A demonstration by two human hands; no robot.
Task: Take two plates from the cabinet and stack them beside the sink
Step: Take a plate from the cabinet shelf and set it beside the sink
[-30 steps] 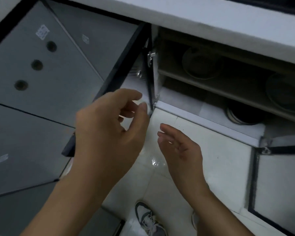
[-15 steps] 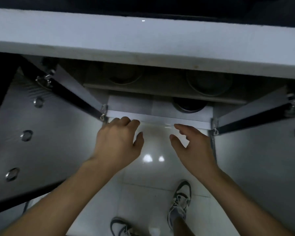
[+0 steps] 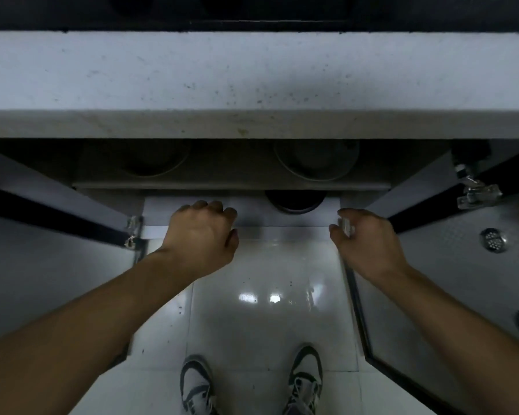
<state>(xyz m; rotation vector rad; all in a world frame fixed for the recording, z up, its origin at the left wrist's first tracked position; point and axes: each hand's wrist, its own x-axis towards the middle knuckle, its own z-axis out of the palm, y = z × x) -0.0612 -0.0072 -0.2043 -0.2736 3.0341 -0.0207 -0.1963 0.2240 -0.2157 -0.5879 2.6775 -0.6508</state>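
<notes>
The cabinet under the counter stands open, both doors swung wide. On its dim upper shelf (image 3: pixel 231 184) lie two round plates or dishes, one on the left (image 3: pixel 150 161) and one on the right (image 3: pixel 315 161). A dark stack of dishes (image 3: pixel 294 201) sits on the cabinet floor below. My left hand (image 3: pixel 201 235) hovers at the cabinet's front edge, fingers curled down, holding nothing. My right hand (image 3: pixel 369 245) is by the right door's lower hinge, fingers loosely bent, empty. Neither hand touches a plate.
A pale speckled countertop (image 3: pixel 252 82) overhangs the cabinet. The left door (image 3: pixel 42 265) and the right door (image 3: pixel 462 265), with round vent holes, flank my arms. My two shoes (image 3: pixel 304 381) stand on the glossy white floor tiles.
The view has swung from the left door to square on the cabinet and moved closer. Both hands have spread apart and reached forward to the cabinet's front edge.
</notes>
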